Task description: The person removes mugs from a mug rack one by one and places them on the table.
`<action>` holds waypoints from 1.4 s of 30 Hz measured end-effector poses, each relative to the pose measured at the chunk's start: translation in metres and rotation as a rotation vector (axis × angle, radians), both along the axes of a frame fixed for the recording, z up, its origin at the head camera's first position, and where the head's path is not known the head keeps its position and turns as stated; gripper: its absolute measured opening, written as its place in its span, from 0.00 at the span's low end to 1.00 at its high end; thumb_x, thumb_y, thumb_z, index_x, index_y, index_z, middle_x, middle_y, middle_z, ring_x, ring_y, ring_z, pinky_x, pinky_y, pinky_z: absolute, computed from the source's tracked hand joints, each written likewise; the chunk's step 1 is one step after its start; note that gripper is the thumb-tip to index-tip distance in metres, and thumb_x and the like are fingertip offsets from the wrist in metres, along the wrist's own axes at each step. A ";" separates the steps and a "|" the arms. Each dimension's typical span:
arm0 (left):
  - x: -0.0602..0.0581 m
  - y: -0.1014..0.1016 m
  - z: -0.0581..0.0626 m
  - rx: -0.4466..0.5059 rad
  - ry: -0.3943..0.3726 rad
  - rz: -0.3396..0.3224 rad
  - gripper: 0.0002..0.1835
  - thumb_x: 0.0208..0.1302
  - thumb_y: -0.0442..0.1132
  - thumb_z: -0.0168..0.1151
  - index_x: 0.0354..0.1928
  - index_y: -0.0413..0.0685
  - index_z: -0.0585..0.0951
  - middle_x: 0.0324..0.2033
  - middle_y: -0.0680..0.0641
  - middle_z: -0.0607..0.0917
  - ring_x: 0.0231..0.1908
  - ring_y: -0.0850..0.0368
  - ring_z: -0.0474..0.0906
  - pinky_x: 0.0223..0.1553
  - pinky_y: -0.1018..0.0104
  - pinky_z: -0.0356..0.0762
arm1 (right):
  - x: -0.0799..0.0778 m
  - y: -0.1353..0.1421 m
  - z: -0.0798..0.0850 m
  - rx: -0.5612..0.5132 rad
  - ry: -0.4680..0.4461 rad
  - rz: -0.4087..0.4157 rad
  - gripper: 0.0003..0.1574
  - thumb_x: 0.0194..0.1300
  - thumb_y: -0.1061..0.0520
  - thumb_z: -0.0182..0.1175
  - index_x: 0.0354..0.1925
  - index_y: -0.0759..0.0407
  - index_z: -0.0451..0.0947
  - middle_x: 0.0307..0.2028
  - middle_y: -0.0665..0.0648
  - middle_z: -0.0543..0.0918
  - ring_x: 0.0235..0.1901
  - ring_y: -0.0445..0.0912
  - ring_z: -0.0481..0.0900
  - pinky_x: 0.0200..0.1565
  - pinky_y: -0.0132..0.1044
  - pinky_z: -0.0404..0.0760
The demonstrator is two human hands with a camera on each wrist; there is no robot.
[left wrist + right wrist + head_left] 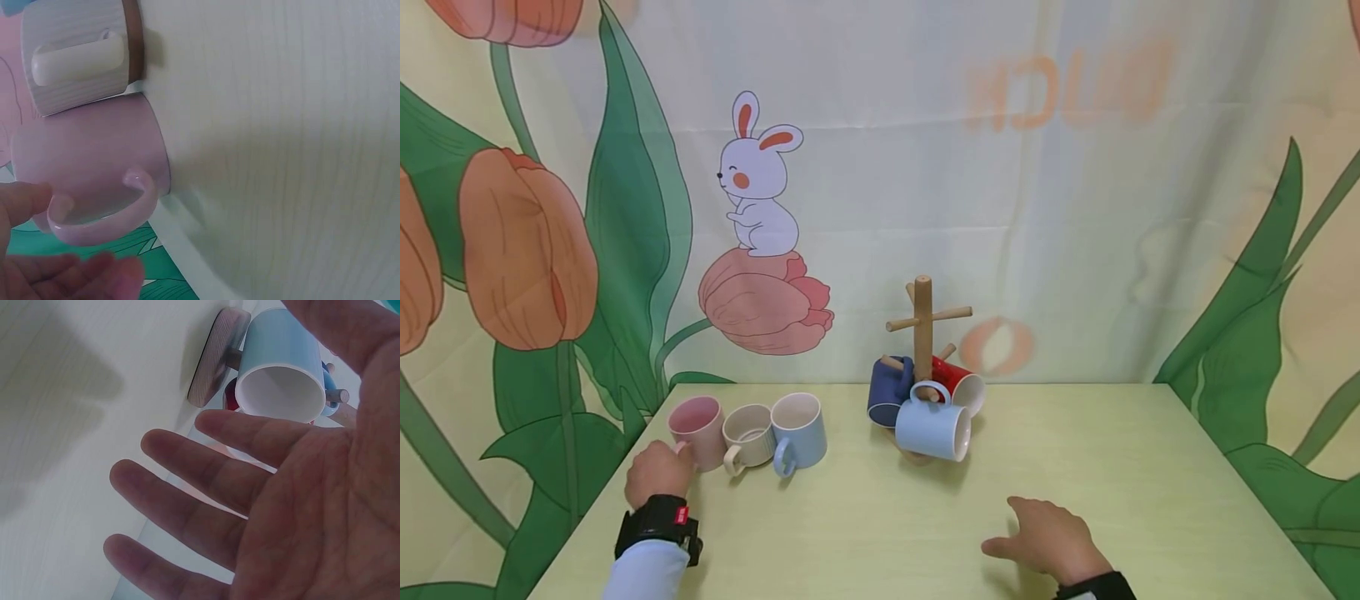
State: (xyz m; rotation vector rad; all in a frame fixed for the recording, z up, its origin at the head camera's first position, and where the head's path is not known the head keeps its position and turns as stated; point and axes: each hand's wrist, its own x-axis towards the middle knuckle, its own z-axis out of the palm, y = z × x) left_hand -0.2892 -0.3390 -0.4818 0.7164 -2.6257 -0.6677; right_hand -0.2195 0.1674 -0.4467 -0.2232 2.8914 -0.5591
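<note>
At the left end of the table stands a pink mug (697,433), its handle turned toward my left hand (658,475). In the left wrist view the thumb (28,201) is right at the top of the pink handle (103,228), while the fingers (81,275) lie apart from it, loosely bent. My right hand (1051,537) hovers over the table at the front right, holding nothing. Its fingers (187,494) are spread straight in the right wrist view. Ahead of it, a light blue mug (932,429) hangs by its handle on a wooden mug tree (922,333).
Beside the pink mug stand a cream mug (749,436) and another light blue mug (799,429), close together. A dark blue mug (889,392) and a red mug (958,385) also hang on the tree's lower pegs. Behind the table (1112,467) hangs a printed curtain (880,167).
</note>
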 end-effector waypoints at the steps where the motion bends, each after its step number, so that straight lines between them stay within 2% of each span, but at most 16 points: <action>1: 0.001 0.001 0.000 0.001 -0.006 0.016 0.25 0.71 0.45 0.52 0.45 0.21 0.73 0.39 0.22 0.78 0.39 0.24 0.77 0.36 0.36 0.77 | 0.000 0.000 0.000 0.000 0.000 -0.001 0.49 0.52 0.34 0.72 0.59 0.67 0.75 0.52 0.65 0.82 0.52 0.63 0.79 0.48 0.62 0.76; 4: 0.002 0.004 0.004 -0.004 -0.002 0.036 0.29 0.71 0.47 0.52 0.56 0.23 0.68 0.47 0.21 0.74 0.47 0.22 0.74 0.42 0.32 0.74 | 0.000 -0.001 0.000 0.004 0.002 -0.002 0.49 0.52 0.34 0.71 0.60 0.67 0.75 0.52 0.66 0.82 0.52 0.63 0.79 0.48 0.62 0.76; 6: 0.002 0.007 0.010 -0.015 0.013 0.035 0.30 0.71 0.47 0.53 0.60 0.25 0.66 0.49 0.21 0.72 0.49 0.22 0.72 0.44 0.30 0.73 | -0.001 -0.001 -0.001 0.005 0.002 0.000 0.49 0.53 0.34 0.71 0.59 0.67 0.75 0.52 0.66 0.82 0.52 0.63 0.79 0.48 0.62 0.76; 12: 0.001 0.020 0.027 -0.056 0.056 0.012 0.29 0.71 0.48 0.55 0.61 0.27 0.68 0.49 0.22 0.73 0.49 0.23 0.72 0.43 0.29 0.73 | -0.002 -0.003 -0.001 0.022 -0.001 0.001 0.48 0.55 0.34 0.69 0.59 0.67 0.75 0.52 0.66 0.82 0.52 0.64 0.79 0.48 0.62 0.77; 18: -0.001 0.037 0.039 -0.054 0.049 -0.025 0.30 0.72 0.50 0.56 0.61 0.28 0.69 0.50 0.24 0.73 0.51 0.25 0.71 0.46 0.30 0.72 | -0.004 -0.003 0.001 0.032 -0.006 -0.002 0.46 0.56 0.35 0.69 0.59 0.67 0.76 0.52 0.66 0.82 0.52 0.64 0.79 0.47 0.62 0.77; 22: -0.003 0.052 0.047 -0.038 0.066 -0.052 0.26 0.71 0.49 0.56 0.58 0.32 0.73 0.49 0.27 0.75 0.49 0.27 0.72 0.45 0.32 0.73 | -0.004 -0.005 0.002 0.034 0.000 0.005 0.44 0.57 0.36 0.68 0.59 0.67 0.76 0.52 0.66 0.82 0.53 0.64 0.79 0.48 0.61 0.77; 25: -0.004 0.064 0.052 -0.051 0.088 -0.085 0.24 0.71 0.48 0.57 0.56 0.33 0.76 0.48 0.27 0.75 0.47 0.29 0.74 0.43 0.32 0.75 | -0.005 -0.005 0.002 0.035 0.009 0.009 0.43 0.58 0.36 0.68 0.59 0.66 0.76 0.52 0.66 0.82 0.53 0.63 0.79 0.48 0.61 0.77; 31: -0.010 0.085 0.060 -0.103 0.044 -0.169 0.30 0.70 0.49 0.55 0.64 0.32 0.71 0.54 0.24 0.76 0.44 0.27 0.78 0.43 0.29 0.74 | -0.006 -0.005 0.001 0.043 0.010 0.005 0.42 0.58 0.37 0.68 0.59 0.66 0.77 0.52 0.66 0.82 0.53 0.64 0.79 0.48 0.61 0.77; 40: -0.016 0.124 0.068 -0.207 0.002 -0.305 0.32 0.68 0.55 0.61 0.58 0.32 0.76 0.47 0.29 0.80 0.46 0.33 0.79 0.46 0.38 0.77 | -0.007 -0.004 -0.002 0.044 0.015 0.001 0.42 0.59 0.37 0.67 0.58 0.65 0.77 0.52 0.65 0.83 0.53 0.63 0.79 0.47 0.61 0.77; 42: -0.017 0.133 0.069 -0.204 -0.008 -0.326 0.32 0.68 0.56 0.60 0.59 0.33 0.76 0.47 0.30 0.80 0.46 0.33 0.79 0.48 0.36 0.76 | -0.007 -0.004 -0.002 0.044 0.022 0.002 0.41 0.59 0.37 0.67 0.58 0.65 0.77 0.51 0.65 0.83 0.52 0.63 0.79 0.47 0.60 0.77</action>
